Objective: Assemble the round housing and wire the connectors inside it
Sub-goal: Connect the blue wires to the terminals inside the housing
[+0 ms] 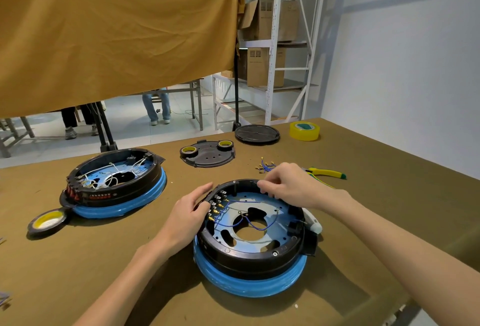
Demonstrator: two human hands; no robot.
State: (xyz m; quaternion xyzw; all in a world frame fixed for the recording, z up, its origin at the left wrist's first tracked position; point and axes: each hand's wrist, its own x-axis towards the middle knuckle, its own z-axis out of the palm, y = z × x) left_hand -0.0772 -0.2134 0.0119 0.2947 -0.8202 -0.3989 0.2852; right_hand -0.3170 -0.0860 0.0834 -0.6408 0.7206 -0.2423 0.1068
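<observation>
Left hand gripping round black housing on blue ring at connectors; right hand fingers pinched at far rim (held item unclear). Nearby: yellow-handled pliers, loose blue wires, yellow tape roll.

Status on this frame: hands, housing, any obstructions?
Left hand grips near black round housing at its left rim. Right hand pinching at far rim. Thin blue wires inside. Nothing blocking.

A round black plastic housing on a blue ring base sits on the olive-brown cloth table. The left hand grips the housing's left rim; the right hand, fingers curled, touches its far rim. Thin blue wires lie inside it. Yellow-handled pliers lie beyond it to the right.
</observation>
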